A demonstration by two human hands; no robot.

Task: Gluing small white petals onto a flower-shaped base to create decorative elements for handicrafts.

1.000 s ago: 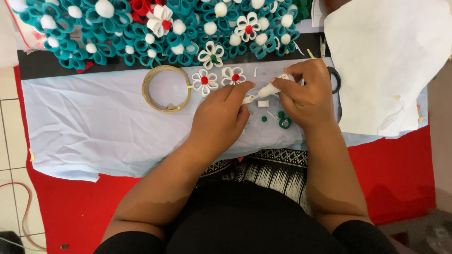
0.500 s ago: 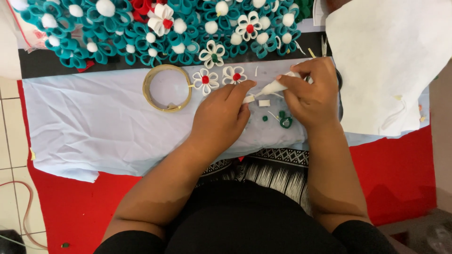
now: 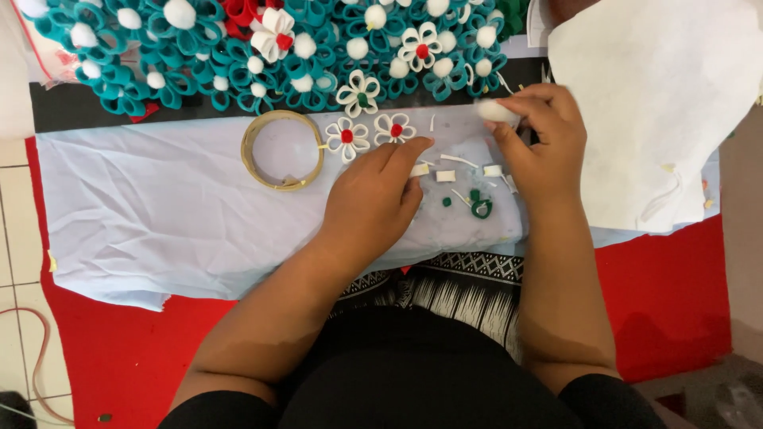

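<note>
Matt pale blue cloth [image 3: 159, 206], creased

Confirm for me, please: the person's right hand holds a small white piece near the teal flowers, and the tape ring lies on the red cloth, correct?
Not quite. The right hand does hold the small white piece near the teal flowers, but the tape ring lies on the pale blue cloth, not the red one, as the head view shows.
</note>
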